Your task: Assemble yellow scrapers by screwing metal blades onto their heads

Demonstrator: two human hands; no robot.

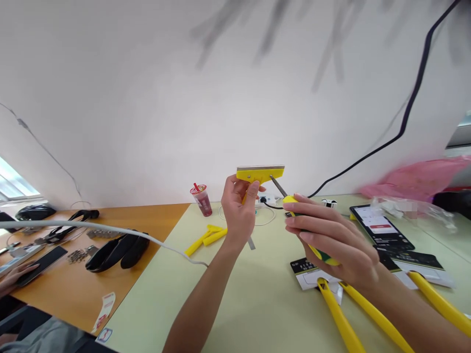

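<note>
Held up in front of the wall is a yellow scraper head (262, 175) with a metal blade along its top edge and two screws in its face. My left hand (241, 208) is closed around its lower part, thumb across the front. A screwdriver (290, 199) with a yellow and green handle sits in my right hand (331, 235), fingers wrapped around it. Its tip touches the scraper head at the right-hand screw. Part of the handle is hidden by my fingers. Below, yellow scraper handles (340, 316) lie on packaging cards (309, 274).
More yellow pieces (206, 238) and a drink cup with a red straw (202, 200) stand left of my hands. A phone (382, 226) and pink bag (419, 181) lie right. A white cable (147, 238) crosses the left. Another person's hand (18, 275) holds a phone at far left.
</note>
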